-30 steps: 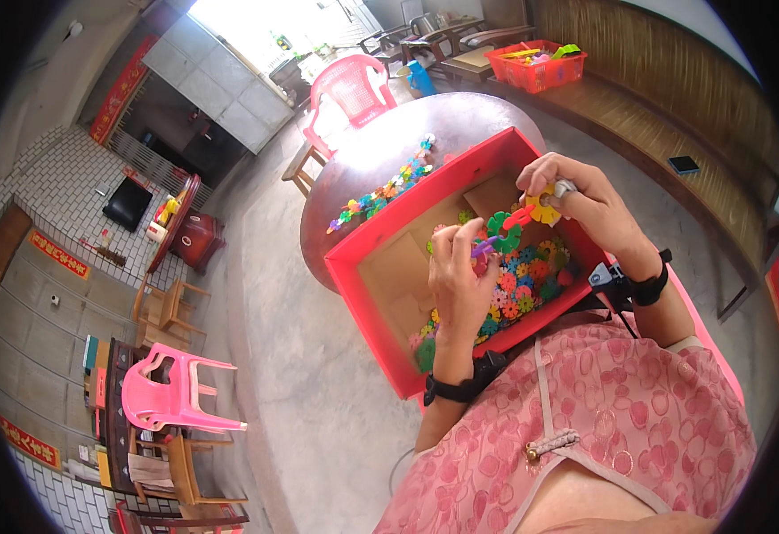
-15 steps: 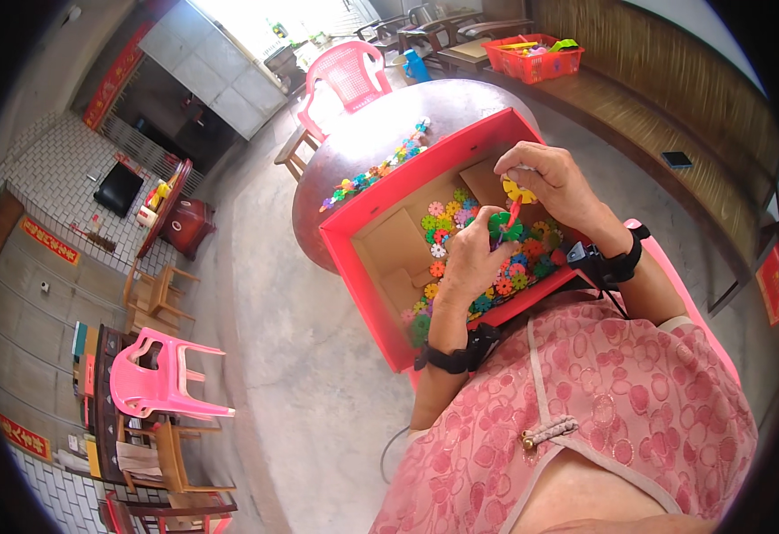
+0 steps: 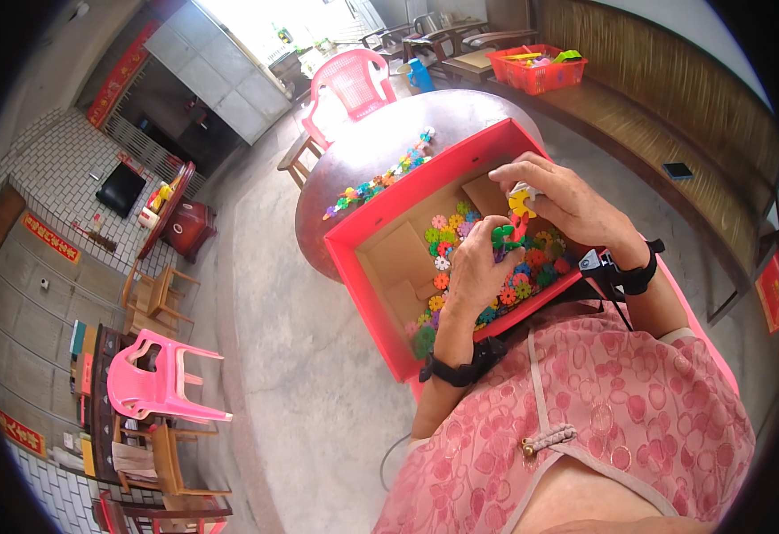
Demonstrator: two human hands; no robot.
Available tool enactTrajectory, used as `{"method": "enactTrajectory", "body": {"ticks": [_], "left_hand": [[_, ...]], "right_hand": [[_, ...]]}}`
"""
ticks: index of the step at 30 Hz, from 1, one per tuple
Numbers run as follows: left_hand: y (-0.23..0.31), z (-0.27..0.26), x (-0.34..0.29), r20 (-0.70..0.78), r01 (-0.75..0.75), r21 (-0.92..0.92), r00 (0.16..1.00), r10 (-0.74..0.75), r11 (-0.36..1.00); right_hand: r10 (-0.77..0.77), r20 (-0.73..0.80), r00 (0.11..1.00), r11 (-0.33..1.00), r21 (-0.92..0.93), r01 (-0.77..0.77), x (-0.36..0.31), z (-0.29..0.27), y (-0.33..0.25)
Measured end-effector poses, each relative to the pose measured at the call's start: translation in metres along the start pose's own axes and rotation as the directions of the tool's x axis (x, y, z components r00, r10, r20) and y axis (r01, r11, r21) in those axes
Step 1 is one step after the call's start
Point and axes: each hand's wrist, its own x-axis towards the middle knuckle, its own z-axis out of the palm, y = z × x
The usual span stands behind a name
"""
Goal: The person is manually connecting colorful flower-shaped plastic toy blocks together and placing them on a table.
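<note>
Over a red cardboard box (image 3: 364, 303) I hold a short string of joined plastic flower discs between both hands. My left hand (image 3: 476, 271) pinches its green disc (image 3: 502, 237). A red disc (image 3: 519, 228) and a yellow disc (image 3: 523, 206) follow on from it. My right hand (image 3: 576, 206) is closed around the yellow end, where a whitish disc (image 3: 522, 189) shows by the fingers. How the whitish disc sits against the yellow one is partly hidden. Below the hands, many loose flower discs (image 3: 454, 222) in mixed colours lie in the box.
A long chain of joined discs (image 3: 379, 183) lies on the round table (image 3: 318, 222) beyond the box. A red basket (image 3: 554, 78) and a phone (image 3: 677, 171) rest on the wooden bench (image 3: 621, 133) at right. Pink plastic chairs stand behind the table and at left.
The discs in my hands have turned, so the red one shows more of its face. My right hand's fingers have shifted on the yellow end, and the whitish disc shows more.
</note>
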Motion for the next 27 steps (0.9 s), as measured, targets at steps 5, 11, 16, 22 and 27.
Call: {"method": "enactTrajectory", "body": {"ticks": [5, 11, 16, 22, 27], "left_hand": [[0.003, 0.001, 0.000, -0.005, -0.044, -0.009, 0.999, 0.044, 0.999], [-0.006, 0.002, -0.001, 0.117, 0.081, -0.360, 0.992, -0.041, 0.929], [-0.014, 0.003, 0.002, 0.175, 0.085, -0.281, 0.984, -0.036, 0.956], [-0.023, 0.018, -0.001, 0.097, 0.031, -0.438, 0.995, 0.013, 0.898], [-0.038, 0.015, 0.000, -0.075, -0.046, -0.361, 0.997, 0.021, 0.932]], "right_hand": [[0.001, -0.071, 0.997, 0.999, -0.046, -0.005, -0.002, -0.005, 0.008], [0.066, -0.149, 0.987, 0.998, -0.009, -0.068, 0.004, 0.000, 0.006], [0.157, -0.109, 0.982, 0.987, 0.038, -0.154, 0.001, 0.009, 0.015], [-0.083, -0.074, 0.994, 0.994, -0.071, 0.077, 0.000, 0.048, 0.021], [-0.109, -0.067, 0.992, 0.982, -0.163, 0.097, 0.016, 0.051, 0.016]]}}
